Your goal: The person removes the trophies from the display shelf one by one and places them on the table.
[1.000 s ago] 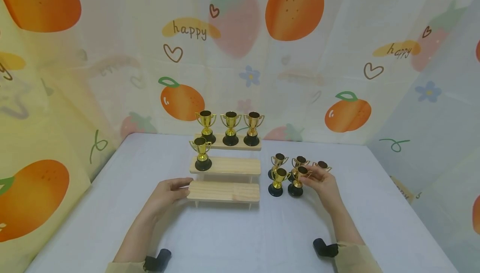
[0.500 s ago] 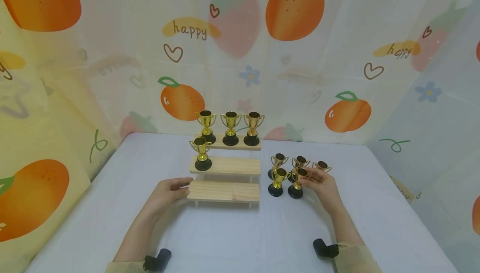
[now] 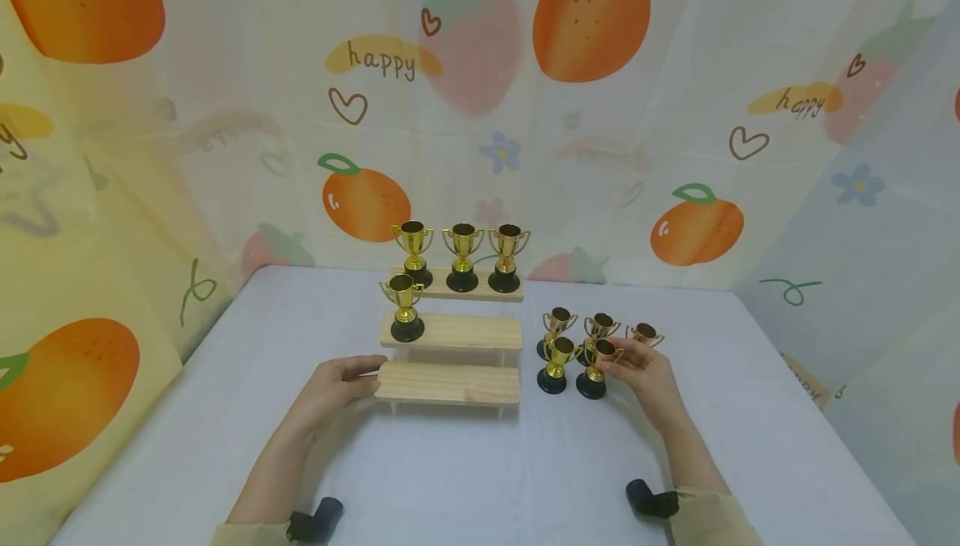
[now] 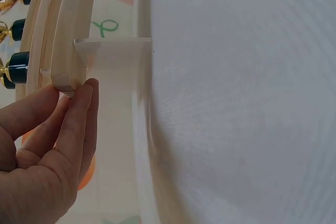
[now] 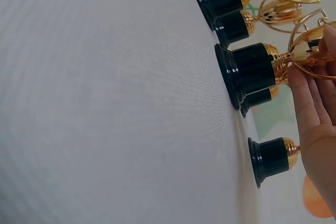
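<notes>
- Your left hand (image 3: 339,389) pinches the left end of the bottom board (image 3: 447,383) of the stepped wooden stand; that grip is narrow, thumb and fingers meeting around the board's end.
- Your right hand (image 3: 648,375) holds the front right trophy (image 3: 594,374) by its gold cup, the grip narrow around it.
- That trophy is about upright, to the right of the stand; you cannot tell for sure whether its black base touches the desk (image 3: 450,479).
- Just left of it you have the front left trophy (image 3: 556,367), upright on the desk.
- Behind these two you see the back left trophy (image 3: 557,327) and the back right trophy (image 3: 598,327).
- The far right trophy (image 3: 645,332) is partly hidden behind your right hand.
- On the middle board (image 3: 472,332), a single trophy (image 3: 405,313) stands upright at the left end.
- The top board (image 3: 483,286) bears three upright trophies (image 3: 462,258) in a row.
- Behind the desk, you face a fruit-print curtain (image 3: 600,196).
</notes>
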The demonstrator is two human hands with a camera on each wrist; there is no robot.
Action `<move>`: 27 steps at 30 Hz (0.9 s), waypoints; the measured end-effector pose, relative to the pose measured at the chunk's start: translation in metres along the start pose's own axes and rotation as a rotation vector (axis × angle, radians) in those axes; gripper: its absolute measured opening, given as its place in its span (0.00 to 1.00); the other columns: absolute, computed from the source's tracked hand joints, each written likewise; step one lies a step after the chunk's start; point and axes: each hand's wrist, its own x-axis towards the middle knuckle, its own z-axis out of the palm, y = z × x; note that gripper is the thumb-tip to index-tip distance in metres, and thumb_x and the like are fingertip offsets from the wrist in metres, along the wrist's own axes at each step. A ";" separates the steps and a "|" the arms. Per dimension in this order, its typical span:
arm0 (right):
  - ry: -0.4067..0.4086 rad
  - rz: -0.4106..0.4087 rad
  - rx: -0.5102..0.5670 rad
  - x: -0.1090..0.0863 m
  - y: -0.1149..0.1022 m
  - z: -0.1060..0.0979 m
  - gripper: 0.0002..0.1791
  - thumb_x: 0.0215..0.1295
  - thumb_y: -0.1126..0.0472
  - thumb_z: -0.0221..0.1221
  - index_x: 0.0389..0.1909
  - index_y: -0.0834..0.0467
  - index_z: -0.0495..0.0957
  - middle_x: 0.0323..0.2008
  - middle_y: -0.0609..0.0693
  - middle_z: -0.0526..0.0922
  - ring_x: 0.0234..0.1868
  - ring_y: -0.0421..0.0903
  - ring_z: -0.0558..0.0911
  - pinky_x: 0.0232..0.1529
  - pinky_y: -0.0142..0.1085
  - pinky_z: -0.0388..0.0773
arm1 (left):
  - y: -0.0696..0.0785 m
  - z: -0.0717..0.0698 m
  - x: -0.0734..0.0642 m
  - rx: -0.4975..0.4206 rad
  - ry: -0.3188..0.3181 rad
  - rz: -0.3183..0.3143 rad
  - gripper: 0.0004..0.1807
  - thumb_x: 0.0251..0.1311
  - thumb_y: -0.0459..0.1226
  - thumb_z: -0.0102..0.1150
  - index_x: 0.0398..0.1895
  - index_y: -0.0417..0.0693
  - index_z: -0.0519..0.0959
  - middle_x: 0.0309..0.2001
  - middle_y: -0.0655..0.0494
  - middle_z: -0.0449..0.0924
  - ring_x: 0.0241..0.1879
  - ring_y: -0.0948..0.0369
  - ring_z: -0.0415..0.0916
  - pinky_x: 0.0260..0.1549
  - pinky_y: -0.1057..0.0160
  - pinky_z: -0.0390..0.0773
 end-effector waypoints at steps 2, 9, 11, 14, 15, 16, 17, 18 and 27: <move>0.000 -0.007 0.015 0.000 0.001 0.000 0.25 0.60 0.70 0.65 0.59 0.68 0.73 0.36 0.29 0.85 0.40 0.30 0.85 0.44 0.25 0.82 | 0.000 0.000 0.000 0.002 -0.001 -0.004 0.25 0.64 0.33 0.59 0.64 0.38 0.74 0.64 0.38 0.75 0.52 0.59 0.79 0.49 0.64 0.80; -0.002 -0.003 0.007 0.000 0.003 -0.001 0.23 0.59 0.70 0.65 0.57 0.64 0.76 0.35 0.30 0.85 0.40 0.30 0.85 0.44 0.25 0.81 | 0.000 0.000 0.002 0.014 0.007 -0.013 0.24 0.64 0.34 0.59 0.64 0.40 0.74 0.64 0.39 0.75 0.53 0.59 0.79 0.51 0.62 0.79; -0.002 -0.002 0.003 0.000 0.003 -0.001 0.23 0.59 0.71 0.64 0.57 0.65 0.75 0.35 0.30 0.85 0.39 0.30 0.85 0.44 0.25 0.81 | 0.000 0.000 0.001 0.013 0.003 -0.007 0.24 0.64 0.34 0.59 0.64 0.39 0.74 0.64 0.39 0.75 0.53 0.59 0.79 0.51 0.61 0.79; -0.002 -0.006 0.004 0.000 0.003 -0.001 0.24 0.60 0.70 0.64 0.58 0.67 0.74 0.35 0.30 0.85 0.39 0.29 0.84 0.44 0.25 0.81 | 0.000 0.000 0.001 0.009 -0.004 0.004 0.25 0.64 0.34 0.59 0.65 0.38 0.73 0.64 0.37 0.75 0.51 0.60 0.79 0.49 0.63 0.80; -0.004 -0.008 0.004 -0.001 0.003 -0.001 0.24 0.60 0.70 0.64 0.58 0.67 0.74 0.35 0.30 0.85 0.38 0.29 0.84 0.44 0.25 0.81 | 0.000 0.000 0.001 0.009 -0.006 0.008 0.25 0.64 0.34 0.59 0.65 0.37 0.73 0.64 0.37 0.74 0.51 0.60 0.79 0.48 0.63 0.80; -0.005 -0.011 0.006 -0.001 0.003 -0.001 0.24 0.60 0.70 0.64 0.58 0.67 0.74 0.35 0.30 0.85 0.38 0.29 0.84 0.44 0.25 0.81 | 0.000 0.000 0.001 0.011 -0.008 0.012 0.25 0.64 0.34 0.59 0.65 0.37 0.73 0.64 0.36 0.74 0.51 0.60 0.79 0.48 0.63 0.80; -0.007 -0.014 0.008 -0.001 0.003 -0.001 0.23 0.60 0.70 0.64 0.58 0.66 0.74 0.35 0.30 0.85 0.38 0.29 0.84 0.44 0.25 0.81 | 0.000 0.000 0.001 0.012 -0.008 0.013 0.25 0.65 0.34 0.59 0.65 0.36 0.73 0.64 0.36 0.74 0.51 0.60 0.79 0.48 0.63 0.80; -0.006 -0.016 0.013 -0.001 0.003 -0.001 0.23 0.60 0.71 0.64 0.57 0.66 0.75 0.35 0.31 0.85 0.38 0.29 0.85 0.44 0.25 0.81 | 0.000 0.000 0.002 0.014 -0.008 0.013 0.25 0.65 0.34 0.59 0.65 0.36 0.73 0.64 0.36 0.74 0.51 0.61 0.79 0.47 0.63 0.80; -0.015 -0.030 0.058 -0.002 0.003 -0.002 0.20 0.58 0.71 0.65 0.51 0.54 0.80 0.36 0.32 0.86 0.38 0.30 0.85 0.43 0.25 0.82 | 0.000 -0.001 0.001 0.014 -0.005 0.011 0.25 0.64 0.34 0.60 0.65 0.37 0.73 0.64 0.36 0.74 0.51 0.60 0.79 0.47 0.63 0.79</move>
